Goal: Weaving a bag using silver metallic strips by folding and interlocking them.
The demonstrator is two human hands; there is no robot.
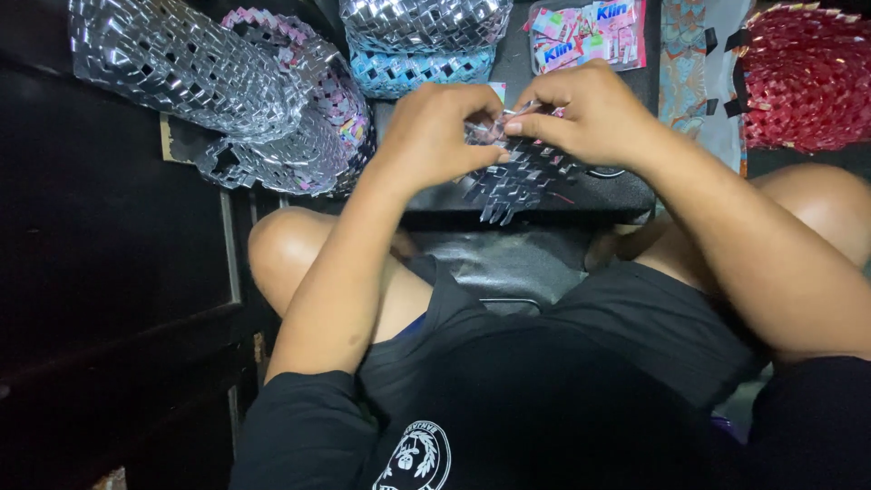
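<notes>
Both hands on woven silver foil-strip panel, which I see over black surface before knees. Left hand and right hand pinch its top edge. Silver woven basket lies far left.

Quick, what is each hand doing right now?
Left hand: closed, pinching the silver woven piece.
Right hand: closed, pinching the same piece.

Around the dark mat lie silver woven baskets, a red woven basket and pink wrappers.
</notes>
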